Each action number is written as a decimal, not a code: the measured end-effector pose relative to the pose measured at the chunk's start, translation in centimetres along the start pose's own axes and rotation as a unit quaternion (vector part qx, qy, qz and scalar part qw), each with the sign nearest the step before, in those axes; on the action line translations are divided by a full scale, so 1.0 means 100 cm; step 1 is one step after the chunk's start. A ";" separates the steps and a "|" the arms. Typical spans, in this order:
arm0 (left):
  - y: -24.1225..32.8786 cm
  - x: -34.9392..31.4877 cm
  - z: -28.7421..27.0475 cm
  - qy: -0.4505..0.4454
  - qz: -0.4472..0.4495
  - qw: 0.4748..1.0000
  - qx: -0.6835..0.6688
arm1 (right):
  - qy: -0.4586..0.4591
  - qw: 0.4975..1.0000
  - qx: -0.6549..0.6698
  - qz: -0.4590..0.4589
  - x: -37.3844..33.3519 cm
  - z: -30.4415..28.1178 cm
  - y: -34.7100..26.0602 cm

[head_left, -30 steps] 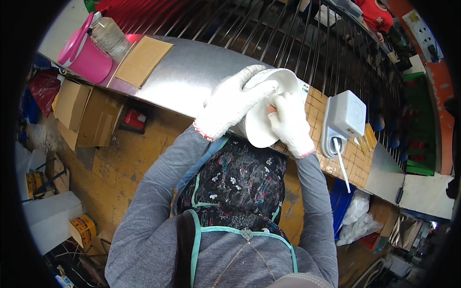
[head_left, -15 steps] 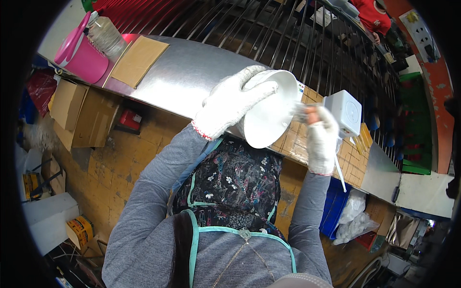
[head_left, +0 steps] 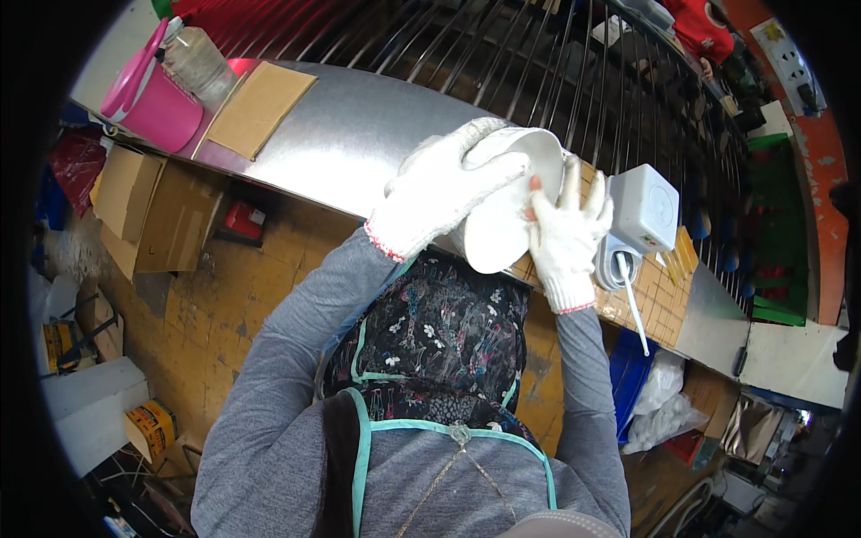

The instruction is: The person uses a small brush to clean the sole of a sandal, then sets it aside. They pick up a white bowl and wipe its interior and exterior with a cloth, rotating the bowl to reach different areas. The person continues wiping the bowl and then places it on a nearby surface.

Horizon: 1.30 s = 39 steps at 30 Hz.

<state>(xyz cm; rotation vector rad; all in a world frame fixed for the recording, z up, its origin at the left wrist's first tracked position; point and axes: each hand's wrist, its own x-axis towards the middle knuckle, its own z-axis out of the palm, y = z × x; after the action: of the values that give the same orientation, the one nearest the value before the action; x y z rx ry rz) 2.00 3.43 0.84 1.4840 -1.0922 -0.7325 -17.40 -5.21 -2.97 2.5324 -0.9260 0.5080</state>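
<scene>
A white bowl-shaped piece (head_left: pixel 499 229) is tilted over the work surface's front edge, its round mouth toward the right. My left hand (head_left: pixel 453 184), in a white knitted glove with a red-stitched cuff, grips it from the left with the thumb across its side. My right hand (head_left: pixel 571 229) wears a similar glove, with a bare digit tip showing. It lies against the mouth of the piece, fingers stretched and spread. Its palm is hidden. To the right stand a white box-shaped device (head_left: pixel 644 211) and a white cup-like holder (head_left: pixel 617 266) with a white stick (head_left: pixel 633 309) in it.
At the left of the metal work surface (head_left: pixel 341 125) stand a pink bucket (head_left: pixel 161 117), a clear bottle (head_left: pixel 199 67) and a cardboard sheet (head_left: pixel 260 109). Metal bars (head_left: pixel 430 54) run behind. An open cardboard box (head_left: pixel 157 215) sits below. A person in red (head_left: pixel 695 31) is beyond.
My right hand has moved left onto the piece's mouth, its fingers now spread. The blurred thing at its fingertips no longer shows. My left hand keeps its grip and has shifted slightly right.
</scene>
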 end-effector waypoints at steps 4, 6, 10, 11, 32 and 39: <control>0.003 -0.005 0.002 0.017 0.020 0.995 0.095 | -0.112 0.991 0.075 -0.016 -0.031 -0.001 -0.019; 0.006 -0.005 0.005 0.009 0.005 0.994 0.106 | -0.125 0.970 0.208 -0.021 -0.047 -0.008 -0.029; 0.011 -0.007 0.007 0.000 0.019 0.996 0.087 | -0.121 0.946 0.299 -0.026 -0.052 -0.020 -0.031; 0.011 -0.005 0.007 -0.010 0.005 0.996 0.093 | -0.129 0.962 0.236 -0.041 -0.047 -0.018 -0.026; 0.043 -0.024 0.031 0.011 0.086 0.956 0.281 | -0.106 0.988 0.116 0.005 -0.033 0.003 -0.008; 0.037 -0.016 0.025 0.015 0.055 0.970 0.235 | -0.013 0.754 0.570 0.328 -0.041 -0.020 0.042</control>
<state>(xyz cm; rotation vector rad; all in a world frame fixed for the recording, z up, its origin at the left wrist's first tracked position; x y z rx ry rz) -1.70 3.96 3.71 1.8036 -1.3767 -0.3825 -23.56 -5.07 -2.08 3.0724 -1.9889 1.6895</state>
